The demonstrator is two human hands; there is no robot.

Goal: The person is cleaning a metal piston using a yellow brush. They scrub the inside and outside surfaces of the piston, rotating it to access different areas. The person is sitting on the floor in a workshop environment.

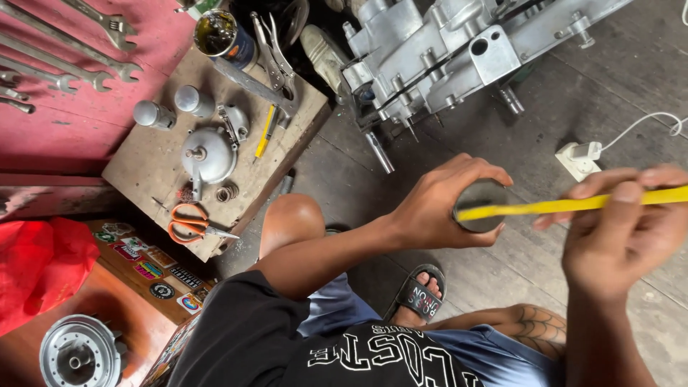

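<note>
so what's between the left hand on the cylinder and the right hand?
Head view: a yellow strip spans from the cylinder in the left hand to the right hand.

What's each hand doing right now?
Left hand: closed around a dark cylinder.
Right hand: closed on a yellow strip that reaches across the cylinder's end.
</note>
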